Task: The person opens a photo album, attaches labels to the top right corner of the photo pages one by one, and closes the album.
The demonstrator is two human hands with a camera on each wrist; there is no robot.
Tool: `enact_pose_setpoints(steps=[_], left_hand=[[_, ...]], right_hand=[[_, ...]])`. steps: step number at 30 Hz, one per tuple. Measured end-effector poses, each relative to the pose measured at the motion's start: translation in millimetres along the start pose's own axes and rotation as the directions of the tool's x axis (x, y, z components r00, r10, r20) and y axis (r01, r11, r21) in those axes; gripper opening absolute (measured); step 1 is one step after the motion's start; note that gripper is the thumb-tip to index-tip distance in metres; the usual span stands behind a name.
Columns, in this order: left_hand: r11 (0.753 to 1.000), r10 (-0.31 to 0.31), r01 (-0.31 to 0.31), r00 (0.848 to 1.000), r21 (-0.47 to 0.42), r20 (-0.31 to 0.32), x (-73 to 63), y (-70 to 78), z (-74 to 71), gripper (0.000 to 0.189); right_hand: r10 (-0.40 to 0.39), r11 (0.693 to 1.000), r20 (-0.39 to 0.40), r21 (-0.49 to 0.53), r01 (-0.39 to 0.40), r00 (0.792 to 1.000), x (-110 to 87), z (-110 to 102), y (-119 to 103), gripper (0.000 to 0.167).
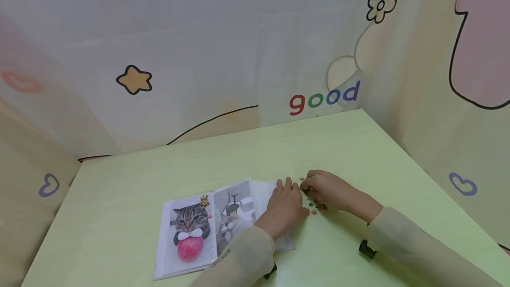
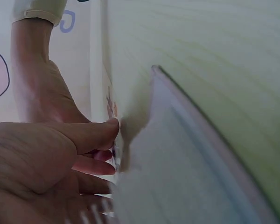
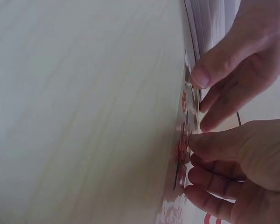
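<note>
An open photo album (image 1: pixel 162 238) lies on the table, with a cat and a pink ball pictured on its left page. My left hand (image 1: pixel 286 207) rests over the album's right edge, fingers fairly straight, touching a clear sticker sheet. Small colourful stickers (image 1: pixel 314 212) show on that sheet, between the two hands. At its upper part my right hand (image 1: pixel 328 189) bends its fingers and seems to pinch a dark sticker (image 1: pixel 307 189). In the right wrist view, the right thumb and fingertips meet the sheet's stickers (image 3: pixel 181 149); the exact hold is partly hidden.
The pale green table (image 1: pixel 199 163) extends around the album. Behind it and at both sides hang printed curtains (image 1: pixel 223 65) with a star, hearts, a flower and the word "good". Black straps (image 1: pixel 367 249) show at the wrists.
</note>
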State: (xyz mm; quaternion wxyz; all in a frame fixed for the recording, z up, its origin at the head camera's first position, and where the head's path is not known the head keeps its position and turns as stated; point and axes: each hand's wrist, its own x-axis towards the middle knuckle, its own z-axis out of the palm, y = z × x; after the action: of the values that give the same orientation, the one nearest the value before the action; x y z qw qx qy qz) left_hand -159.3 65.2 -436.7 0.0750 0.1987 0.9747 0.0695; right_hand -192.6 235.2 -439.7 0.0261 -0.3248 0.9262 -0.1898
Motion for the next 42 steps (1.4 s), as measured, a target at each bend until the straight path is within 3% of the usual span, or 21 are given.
enact_pose_setpoints(steps=[9, 22, 34, 42], left_hand=[[0.998, -0.053, 0.051, 0.997, 0.035, 0.059, 2.0, 1.7, 2.6, 0.071], [0.995, -0.056, 0.049, 0.995, 0.087, 0.077, 1.2, 5.4, 0.5, 0.075], [0.995, -0.061, 0.054, 0.994, 0.082, 0.086, 3.5, 4.4, 3.8, 0.076], [0.994, -0.067, 0.058, 0.994, 0.093, 0.088, 2.8, 5.0, 2.1, 0.077]], right_hand=[[-0.027, 0.999, 0.028, 0.026, 0.026, 0.999, 3.1, -1.2, 2.5, 0.025], [-0.047, 0.999, 0.060, 0.017, 0.046, 0.997, 5.4, -2.7, 4.6, 0.017], [-0.056, 0.998, 0.071, 0.002, 0.056, 0.996, 7.1, -0.7, 7.2, 0.018], [-0.050, 0.998, 0.075, 0.045, 0.046, 0.996, 10.3, -2.1, 9.7, 0.019]])
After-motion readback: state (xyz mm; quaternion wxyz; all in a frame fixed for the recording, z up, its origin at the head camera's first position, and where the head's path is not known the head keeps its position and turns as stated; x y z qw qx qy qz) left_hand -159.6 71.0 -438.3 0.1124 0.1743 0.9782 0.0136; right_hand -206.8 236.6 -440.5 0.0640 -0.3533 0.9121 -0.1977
